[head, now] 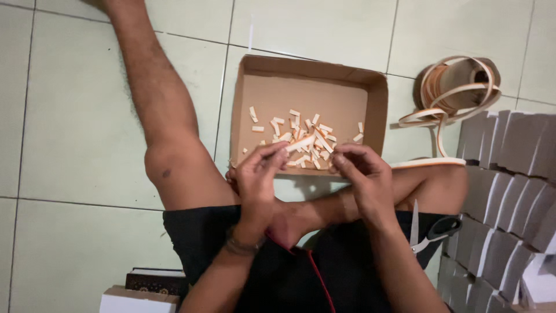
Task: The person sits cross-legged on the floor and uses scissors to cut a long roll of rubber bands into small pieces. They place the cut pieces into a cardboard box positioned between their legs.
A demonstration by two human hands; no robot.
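My left hand pinches one end of a short cream-and-orange strip piece just over the near wall of a shallow cardboard box. My right hand has its fingertips bunched close beside the strip's other end; whether it touches the strip is unclear. Several small cut strip pieces lie piled inside the box on the floor, right behind both hands. My legs are folded under the hands, one leg stretched out to the left.
A loose coil of cream-and-orange strip lies right of the box. Rows of grey-white folded cards stand stacked at the right. Scissors rest on my right thigh. A dark book and white box sit lower left on the tiled floor.
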